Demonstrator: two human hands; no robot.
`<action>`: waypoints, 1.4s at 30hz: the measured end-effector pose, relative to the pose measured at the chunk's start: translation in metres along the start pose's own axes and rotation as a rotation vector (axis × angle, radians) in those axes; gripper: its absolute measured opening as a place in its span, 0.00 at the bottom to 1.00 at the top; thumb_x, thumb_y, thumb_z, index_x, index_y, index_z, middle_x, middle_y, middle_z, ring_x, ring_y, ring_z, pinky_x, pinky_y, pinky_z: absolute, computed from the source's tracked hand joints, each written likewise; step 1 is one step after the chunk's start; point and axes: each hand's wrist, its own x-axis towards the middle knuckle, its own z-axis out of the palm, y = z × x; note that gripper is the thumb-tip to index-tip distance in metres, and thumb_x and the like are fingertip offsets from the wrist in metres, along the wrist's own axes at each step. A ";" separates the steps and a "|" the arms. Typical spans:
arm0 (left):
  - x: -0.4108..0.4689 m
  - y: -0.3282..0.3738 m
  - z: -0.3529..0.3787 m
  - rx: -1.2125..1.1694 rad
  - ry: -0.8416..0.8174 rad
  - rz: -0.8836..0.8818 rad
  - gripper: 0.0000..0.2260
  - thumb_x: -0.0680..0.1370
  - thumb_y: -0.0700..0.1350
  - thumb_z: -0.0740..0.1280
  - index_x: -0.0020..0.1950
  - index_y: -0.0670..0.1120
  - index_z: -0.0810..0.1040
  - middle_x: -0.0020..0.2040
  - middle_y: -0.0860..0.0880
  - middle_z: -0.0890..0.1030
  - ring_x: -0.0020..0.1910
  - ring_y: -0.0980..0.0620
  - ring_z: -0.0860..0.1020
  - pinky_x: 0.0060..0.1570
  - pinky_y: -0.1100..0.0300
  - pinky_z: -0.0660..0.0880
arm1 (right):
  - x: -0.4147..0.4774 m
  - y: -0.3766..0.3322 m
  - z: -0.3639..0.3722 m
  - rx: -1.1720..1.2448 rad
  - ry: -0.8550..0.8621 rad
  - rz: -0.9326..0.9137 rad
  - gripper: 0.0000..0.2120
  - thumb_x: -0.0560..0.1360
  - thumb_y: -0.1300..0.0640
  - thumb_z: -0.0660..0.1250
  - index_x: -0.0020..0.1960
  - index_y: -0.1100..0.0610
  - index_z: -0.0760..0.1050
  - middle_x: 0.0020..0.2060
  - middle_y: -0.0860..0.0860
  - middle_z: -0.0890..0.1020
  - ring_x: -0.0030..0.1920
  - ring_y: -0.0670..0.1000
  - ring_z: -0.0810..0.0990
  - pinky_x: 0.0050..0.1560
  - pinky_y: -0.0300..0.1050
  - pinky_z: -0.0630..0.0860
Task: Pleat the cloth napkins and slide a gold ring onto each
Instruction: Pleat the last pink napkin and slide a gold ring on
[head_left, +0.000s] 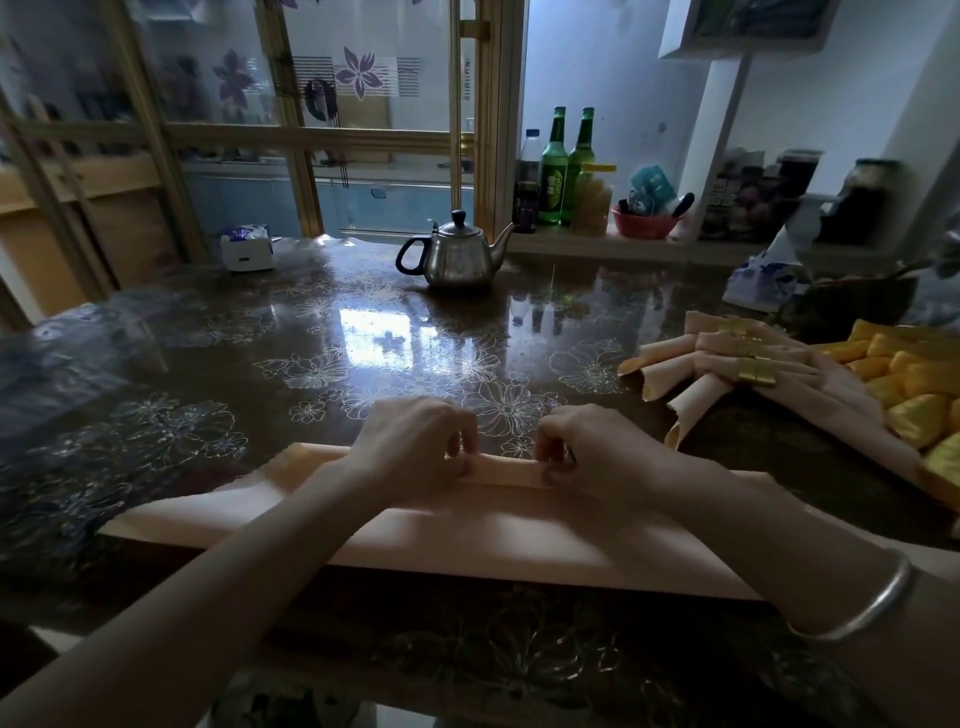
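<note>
Forearms (234, 571) cover napkin (467, 540) middle; hands (410, 441) (592, 452) pinch pleat.

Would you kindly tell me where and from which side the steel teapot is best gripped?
Probably by its black loop handle, coming from the left. The teapot stands upright, with the handle sticking out on its left and the spout pointing right.

Left hand (415, 447): knuckles up, fingers curled, thumb and fingertips pinching a fold of the napkin (467, 540) | Right hand (592, 452): mirrored pose, pinching the same fold just beside the left | Forearms: bare, converging from both lower corners toward centre.
</note>
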 end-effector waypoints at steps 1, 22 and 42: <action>-0.005 0.001 0.001 -0.012 0.024 0.020 0.08 0.74 0.57 0.68 0.51 0.58 0.77 0.48 0.59 0.80 0.47 0.57 0.78 0.38 0.61 0.68 | -0.003 -0.002 0.001 0.004 0.012 -0.020 0.06 0.72 0.56 0.70 0.47 0.49 0.76 0.43 0.42 0.74 0.43 0.44 0.71 0.42 0.39 0.65; -0.027 -0.012 0.001 -0.349 -0.059 -0.031 0.05 0.72 0.52 0.73 0.47 0.59 0.82 0.37 0.65 0.77 0.31 0.69 0.72 0.33 0.69 0.65 | -0.018 -0.011 -0.001 -0.056 -0.015 0.024 0.08 0.74 0.47 0.70 0.51 0.47 0.79 0.50 0.44 0.79 0.50 0.47 0.77 0.51 0.44 0.74; -0.040 -0.005 -0.010 -0.180 -0.070 -0.019 0.11 0.72 0.59 0.72 0.53 0.61 0.81 0.47 0.63 0.82 0.39 0.65 0.73 0.39 0.64 0.70 | -0.035 -0.010 -0.001 0.186 -0.001 0.039 0.07 0.71 0.51 0.74 0.48 0.49 0.80 0.44 0.44 0.80 0.42 0.42 0.77 0.43 0.37 0.73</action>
